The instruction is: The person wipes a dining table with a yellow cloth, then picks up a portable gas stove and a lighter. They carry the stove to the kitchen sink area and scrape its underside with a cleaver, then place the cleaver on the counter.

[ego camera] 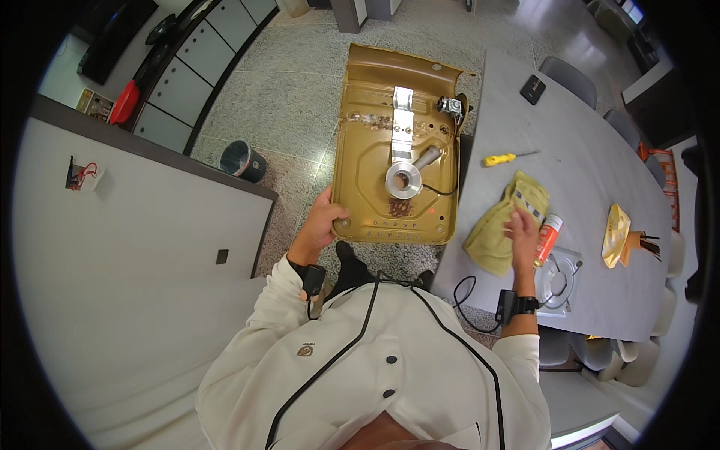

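My left hand (pixel 324 220) grips the lower left corner of a gold-painted portable gas stove body (pixel 365 163), thumb on top. The body is tilted up beside the table, its inside facing me. Inside are a round metal burner head (pixel 403 180) with its tube, a bright metal bracket (pixel 402 121) and a gas valve (pixel 450 106) at the upper right. Rust-brown stains mark the panel. My right hand (pixel 523 233) is over a folded olive-green towel (pixel 495 236), fingers slightly curled; whether it grips the cloth is unclear. Against that hand's right side lies a red-and-white gas canister (pixel 548 241).
On the grey table (pixel 579 185) lie a yellow-handled screwdriver (pixel 499 160), a black phone-like device (pixel 532 90), a metal pan support (pixel 568 281) and a yellow packet (pixel 616 236). A bin (pixel 243 161) stands on the floor to the left, near a half-wall (pixel 163 208). Chairs (pixel 569 81) ring the table.
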### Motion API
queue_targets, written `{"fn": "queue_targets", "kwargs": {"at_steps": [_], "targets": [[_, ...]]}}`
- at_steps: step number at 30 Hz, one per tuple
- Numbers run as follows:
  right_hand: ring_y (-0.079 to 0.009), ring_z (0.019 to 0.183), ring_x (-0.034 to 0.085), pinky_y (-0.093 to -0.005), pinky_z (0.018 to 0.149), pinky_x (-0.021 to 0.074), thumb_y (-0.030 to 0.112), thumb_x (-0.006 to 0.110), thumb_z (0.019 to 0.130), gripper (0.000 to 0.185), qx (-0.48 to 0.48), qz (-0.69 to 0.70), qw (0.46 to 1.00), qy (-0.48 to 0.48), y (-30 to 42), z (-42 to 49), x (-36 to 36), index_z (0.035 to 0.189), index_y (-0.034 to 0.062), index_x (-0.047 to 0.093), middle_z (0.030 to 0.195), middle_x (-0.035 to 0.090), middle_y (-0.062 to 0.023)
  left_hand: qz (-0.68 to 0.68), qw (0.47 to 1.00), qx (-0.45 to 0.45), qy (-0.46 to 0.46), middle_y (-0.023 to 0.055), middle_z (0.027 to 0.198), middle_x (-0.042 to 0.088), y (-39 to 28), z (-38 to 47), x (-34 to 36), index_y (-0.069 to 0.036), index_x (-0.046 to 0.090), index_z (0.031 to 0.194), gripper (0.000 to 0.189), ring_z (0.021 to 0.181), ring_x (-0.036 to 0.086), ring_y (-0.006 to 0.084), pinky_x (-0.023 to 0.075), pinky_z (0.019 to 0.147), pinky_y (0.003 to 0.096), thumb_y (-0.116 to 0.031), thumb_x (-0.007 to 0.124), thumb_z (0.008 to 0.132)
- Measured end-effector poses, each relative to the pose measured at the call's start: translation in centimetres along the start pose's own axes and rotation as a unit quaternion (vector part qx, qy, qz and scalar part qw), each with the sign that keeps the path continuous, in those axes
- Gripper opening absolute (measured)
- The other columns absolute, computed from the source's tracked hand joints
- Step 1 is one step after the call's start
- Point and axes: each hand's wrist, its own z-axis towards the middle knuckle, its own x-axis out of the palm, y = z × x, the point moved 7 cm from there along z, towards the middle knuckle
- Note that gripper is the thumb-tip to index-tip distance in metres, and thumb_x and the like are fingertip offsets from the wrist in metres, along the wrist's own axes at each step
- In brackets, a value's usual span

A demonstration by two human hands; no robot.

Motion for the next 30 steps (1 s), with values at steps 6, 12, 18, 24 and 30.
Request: {"fn": "queue_targets", "kwargs": {"at_steps": [6,12,18,24,30], "targets": [[-0.0187,0.111,0.069,-0.0351,0.089,0.0594,0.042,0.053,0.109,0.053,0.109,0.241,0.927,0.267,11.0,-4.0,27.3,0.144,0.0015,0.053,0.13,0.067,-0.0091,-0.038,0.999,0.003,0.007,0.0164,0.131,0.064,-7.3,2.4,-10.0,0.006,0.046,0.143,0.068,0.115,0.068,0.0256,0.0552,0.101,0.0394,0.001,0.059,0.077],[-0.0189,0.11,0.069,-0.0346,0.096,0.0566,0.031,0.053,0.11,0.041,0.154,0.31,0.898,0.272,16.1,-0.6,42.2,0.137,-0.0001,0.057,0.128,0.068,-0.0089,-0.05,0.998,0.005,-0.031,0.0132,0.133,0.063,-13.6,3.5,-18.9,0.002,0.043,0.149,0.074,0.117,0.066,0.0239,0.0548,0.101,0.0381,0.004,0.057,0.076],[-0.0166,0.1,0.07,-0.0327,0.089,0.0569,0.025,0.057,0.108,0.035,0.111,0.271,0.903,0.315,20.4,3.0,53.8,0.129,-0.0026,0.062,0.117,0.071,-0.0095,-0.097,0.988,0.042,-0.108,0.0132,0.132,0.064,-18.1,3.6,-28.1,0.001,0.045,0.147,0.068,0.115,0.067,0.0242,0.0552,0.1,0.0381,0.002,0.057,0.08],[-0.0161,0.097,0.069,-0.0324,0.086,0.0563,0.02,0.059,0.106,0.03,0.141,0.256,0.881,0.373,21.3,9.0,64.5,0.125,-0.0038,0.063,0.112,0.071,-0.0097,-0.142,0.973,0.054,-0.176,0.0135,0.131,0.065,-20.3,7.8,-36.1,-0.001,0.048,0.145,0.06,0.114,0.068,0.0256,0.0556,0.1,0.039,-0.002,0.058,0.086],[-0.0173,0.099,0.069,-0.0329,0.089,0.056,0.023,0.059,0.106,0.034,0.159,0.208,0.873,0.411,23.7,16.9,73.6,0.126,-0.004,0.062,0.116,0.071,-0.0105,-0.165,0.965,0.044,-0.2,0.0132,0.13,0.066,-24.1,14.6,-42.2,-0.001,0.05,0.143,0.056,0.114,0.068,0.0258,0.0567,0.099,0.0413,-0.004,0.058,0.088]]}}
